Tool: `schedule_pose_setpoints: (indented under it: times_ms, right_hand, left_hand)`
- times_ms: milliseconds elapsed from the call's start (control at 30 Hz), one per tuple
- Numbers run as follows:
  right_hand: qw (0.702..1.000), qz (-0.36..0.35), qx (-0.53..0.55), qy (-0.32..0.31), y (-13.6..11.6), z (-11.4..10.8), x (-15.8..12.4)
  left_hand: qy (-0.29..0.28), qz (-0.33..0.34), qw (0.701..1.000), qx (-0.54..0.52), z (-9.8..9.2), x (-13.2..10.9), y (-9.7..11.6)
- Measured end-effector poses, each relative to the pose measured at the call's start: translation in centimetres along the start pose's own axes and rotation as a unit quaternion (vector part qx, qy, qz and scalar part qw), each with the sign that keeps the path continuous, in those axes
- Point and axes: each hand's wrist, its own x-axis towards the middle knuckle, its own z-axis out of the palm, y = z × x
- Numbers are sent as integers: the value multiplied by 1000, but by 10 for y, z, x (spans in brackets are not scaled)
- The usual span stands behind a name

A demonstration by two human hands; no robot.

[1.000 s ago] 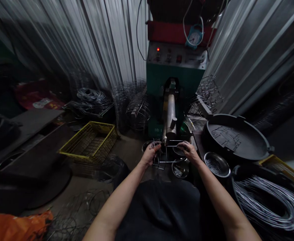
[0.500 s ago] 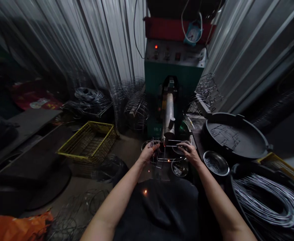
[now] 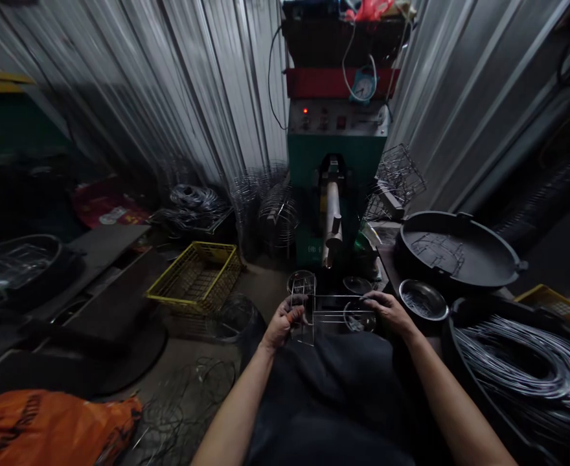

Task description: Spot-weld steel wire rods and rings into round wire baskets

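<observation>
A small wire frame (image 3: 313,318) made of thin metal rods is held out in front of my lap. My left hand (image 3: 280,323) is closed around its left end, fingers wrapped on the wires. At the other side, my right hand (image 3: 385,309) pinches the far ends of the long rods. Just beyond the frame is the metal arm (image 3: 332,213) of a green spot welder (image 3: 304,168); the frame is apart from its tip. Small metal bowls (image 3: 301,279) sit below and behind the wires.
To the right are a round black tray (image 3: 445,272) with thin wire pieces, a metal bowl (image 3: 423,299) and a tub holding coiled wire (image 3: 532,369). A yellow basket (image 3: 195,278) stands at left, with an orange bag (image 3: 52,424) nearer me. Corrugated metal walls (image 3: 207,84) rise behind.
The sparks near the welder tip and over my lap are gone. Both hands and the wire frame have come down and back from the tip. The camera view has tilted up.
</observation>
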Motion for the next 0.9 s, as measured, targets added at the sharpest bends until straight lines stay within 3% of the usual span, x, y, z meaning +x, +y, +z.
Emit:
schedule_pose_setpoints:
  times_ms: [200,333,433,567,700,800,900]
  right_hand:
    - [988,43,142,-40,-3,1,-22]
    - [948,48,313,-33,-14,15,-35]
    - [923,49,380,-35,-18,27,-38]
    - [881,71,464,-48,-6,44,-46]
    - [851,78,517,-42,18,68,-64]
    - [842,47,535,-46,30,83,-79]
    - [862,11,500,-78,24,84,-87]
  left_hand:
    - [9,2,998,-65,-9,-31,12]
    - [46,-38,989,-132,-6,-43,12]
    - [87,-80,975,-187,-5,-47,7]
    - [128,-125,937,-300,-12,-45,2]
    - [142,-184,909,-345,-24,-40,1]
    - [135,-212,901,-355,-33,-37,-3]
    - [114,-238,895,-360,-38,-34,-13]
